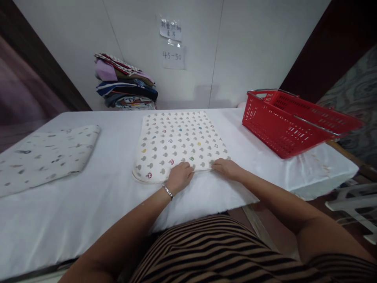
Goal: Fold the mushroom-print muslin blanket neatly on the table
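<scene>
A folded white cloth (182, 137) printed with small grey, red, yellow, green and blue mushroom shapes lies flat on the table. My left hand (179, 177) grips its near edge, fingers on top and bent together, with a bracelet at the wrist. To the right along the same edge, my right hand (228, 168) pinches the cloth near its right corner. The thumbs are mostly hidden. Layers show along the rounded near left corner, where the cloth is folded over.
A white cover spreads over the table (114, 208). Another folded printed cloth (47, 157) lies at the left. A red plastic basket (282, 125) with metal handles stands at the right. Folded clothes (126, 84) are piled against the back wall, beside paper signs (173, 57). A white stool (353, 204) is lower right.
</scene>
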Motion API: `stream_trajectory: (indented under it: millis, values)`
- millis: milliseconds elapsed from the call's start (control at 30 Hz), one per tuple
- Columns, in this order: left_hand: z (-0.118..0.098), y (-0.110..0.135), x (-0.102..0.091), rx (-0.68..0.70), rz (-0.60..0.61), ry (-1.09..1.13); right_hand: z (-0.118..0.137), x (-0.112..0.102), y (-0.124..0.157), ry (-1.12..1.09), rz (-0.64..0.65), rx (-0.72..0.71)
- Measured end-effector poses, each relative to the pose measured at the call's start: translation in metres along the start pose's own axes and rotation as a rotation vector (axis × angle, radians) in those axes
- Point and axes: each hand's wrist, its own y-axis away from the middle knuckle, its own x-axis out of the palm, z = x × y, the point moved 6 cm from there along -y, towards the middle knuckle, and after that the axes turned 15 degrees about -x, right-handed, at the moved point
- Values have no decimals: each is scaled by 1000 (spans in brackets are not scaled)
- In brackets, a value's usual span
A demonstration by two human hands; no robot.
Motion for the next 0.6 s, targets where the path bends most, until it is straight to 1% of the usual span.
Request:
stream_trajectory:
  millis: [133,233,367,467,533,600]
  values:
    - [-1,-2,-4,15,-32,-34,-4,0,1,-48,6,24]
    - [-3,-1,-3,35,-23,-105,-6,-1,2,-47,5,30]
    - [-5,3,0,61,-6,-154,-6,-2,3,14,41,31]
    - [-5,3,-1,69,-35,-135,-6,-2,3,78,70,41]
    - [-5,1,-5,69,-64,-126,-7,-2,2,126,68,66]
    - [-5,0,-8,73,-82,-131,-9,-2,1,171,39,93]
